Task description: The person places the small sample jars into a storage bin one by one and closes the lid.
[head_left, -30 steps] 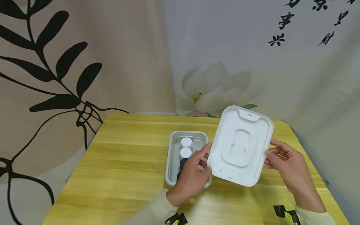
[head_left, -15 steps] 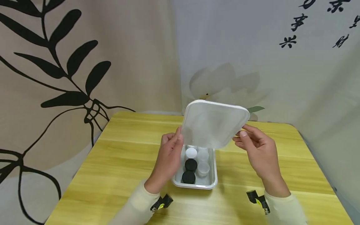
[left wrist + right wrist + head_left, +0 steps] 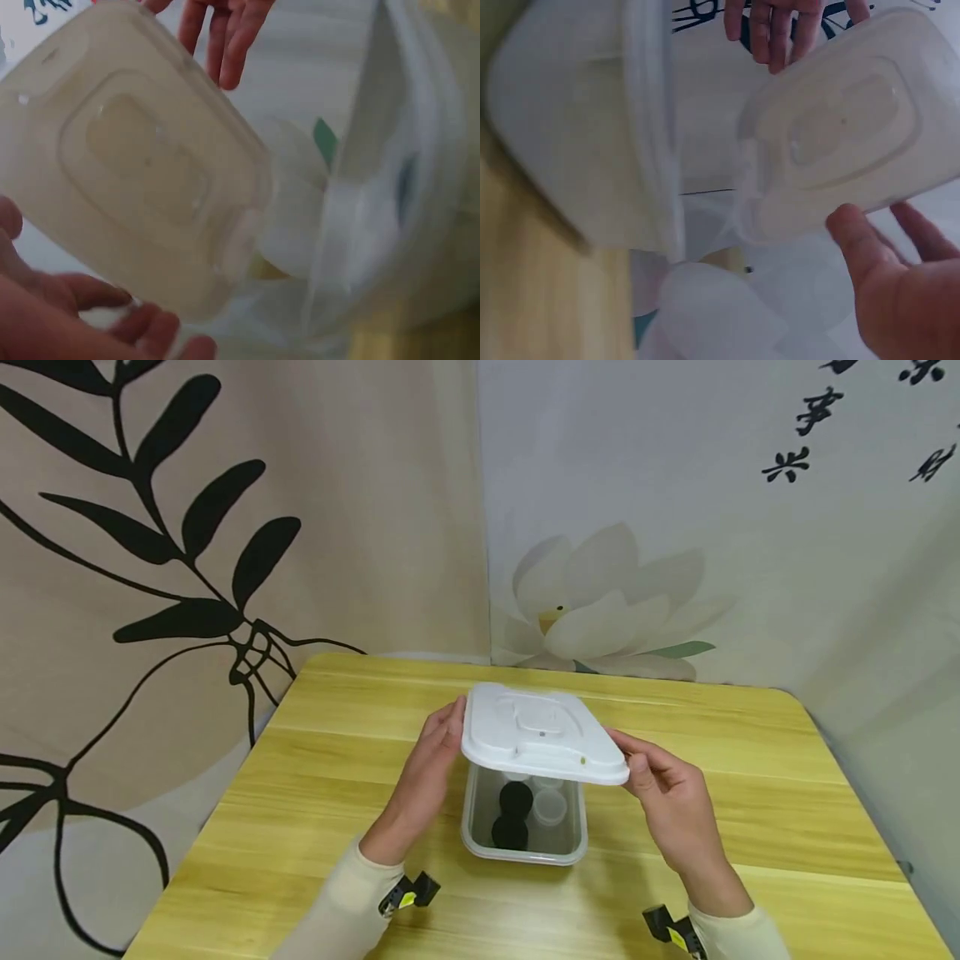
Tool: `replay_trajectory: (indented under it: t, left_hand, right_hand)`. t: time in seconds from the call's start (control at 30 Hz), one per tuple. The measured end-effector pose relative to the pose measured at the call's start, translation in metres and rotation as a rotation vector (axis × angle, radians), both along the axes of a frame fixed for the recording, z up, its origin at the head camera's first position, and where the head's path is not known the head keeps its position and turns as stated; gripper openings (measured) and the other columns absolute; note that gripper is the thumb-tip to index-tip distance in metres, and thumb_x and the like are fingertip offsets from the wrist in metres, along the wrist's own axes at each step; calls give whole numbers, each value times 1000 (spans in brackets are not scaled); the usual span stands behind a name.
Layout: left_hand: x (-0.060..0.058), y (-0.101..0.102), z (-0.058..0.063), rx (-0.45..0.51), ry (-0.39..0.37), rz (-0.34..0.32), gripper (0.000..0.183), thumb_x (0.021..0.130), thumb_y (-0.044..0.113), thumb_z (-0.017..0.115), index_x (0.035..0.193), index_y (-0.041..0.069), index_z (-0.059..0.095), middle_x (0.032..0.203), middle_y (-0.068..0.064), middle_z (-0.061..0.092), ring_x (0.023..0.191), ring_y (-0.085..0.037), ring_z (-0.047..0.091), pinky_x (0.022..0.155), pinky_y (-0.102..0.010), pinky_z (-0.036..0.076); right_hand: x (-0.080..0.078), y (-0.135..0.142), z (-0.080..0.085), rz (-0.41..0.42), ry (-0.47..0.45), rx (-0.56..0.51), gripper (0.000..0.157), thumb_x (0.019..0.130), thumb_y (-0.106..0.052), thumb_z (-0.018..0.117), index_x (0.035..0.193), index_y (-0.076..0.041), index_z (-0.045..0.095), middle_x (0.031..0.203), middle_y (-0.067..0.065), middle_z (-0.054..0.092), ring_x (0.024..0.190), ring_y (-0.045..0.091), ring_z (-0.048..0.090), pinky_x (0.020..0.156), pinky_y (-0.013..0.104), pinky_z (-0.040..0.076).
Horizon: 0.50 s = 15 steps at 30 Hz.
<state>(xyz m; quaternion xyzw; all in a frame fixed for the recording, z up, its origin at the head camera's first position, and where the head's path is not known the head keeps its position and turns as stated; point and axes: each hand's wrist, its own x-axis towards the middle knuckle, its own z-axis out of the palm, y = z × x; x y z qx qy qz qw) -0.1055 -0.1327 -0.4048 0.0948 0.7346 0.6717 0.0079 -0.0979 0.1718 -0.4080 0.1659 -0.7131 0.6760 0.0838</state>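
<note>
A white plastic lid (image 3: 558, 752) is held tilted above a pale rectangular box (image 3: 523, 857), covering its far part in the head view. My left hand (image 3: 420, 777) holds the lid's left edge with fairly straight fingers. At the right edge, my right hand (image 3: 678, 814) pinches the lid between thumb and fingers. Inside the box stand a black-topped piece (image 3: 516, 799), another black one (image 3: 510, 832) and a translucent round container (image 3: 550, 807). In the left wrist view the lid's underside (image 3: 142, 165) faces the camera; the box wall (image 3: 360, 225) is blurred.
The box rests on a yellow wooden table (image 3: 360, 718). Behind it hang curtains, one with a dark leaf print (image 3: 198, 618), the other with a pale flower (image 3: 611, 602). Dark camera mounts (image 3: 408, 893) sit on both wrists.
The lid moved from beside the box on the right to above it, flipping from upright to more level and lowering. Both hands travelled with it.
</note>
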Motion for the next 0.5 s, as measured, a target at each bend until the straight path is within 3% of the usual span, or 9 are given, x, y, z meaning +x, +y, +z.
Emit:
replay_trajectory:
  t: [0.1, 0.3, 0.5]
  left_hand:
    - [2, -8, -12, -14, -15, -62, 56, 116, 45, 32, 168, 25, 28, 171, 0, 25, 161, -29, 22, 129, -65, 16]
    - [4, -26, -42, -138, -48, -144, 58, 115, 39, 41, 170, 31, 23, 178, 2, 13, 165, -30, 5, 128, -71, 9]
    - [-1, -36, -73, -221, -82, -234, 64, 115, 33, 43, 171, 31, 11, 180, 2, 2, 166, -32, -6, 128, -70, 4]
  right_hand:
    - [4, 5, -16, 50, 7, 50, 37, 110, -3, 50, 146, 5, 58, 143, -5, 69, 127, 6, 67, 101, 21, 56]
    - [12, 11, -46, 158, -9, 81, 51, 107, 5, 52, 157, 3, 44, 164, 22, 44, 148, 4, 48, 114, 24, 46]
    - [18, 8, -71, 175, -70, 97, 61, 106, 4, 56, 162, 1, 34, 168, 29, 30, 151, -1, 40, 116, 21, 42]
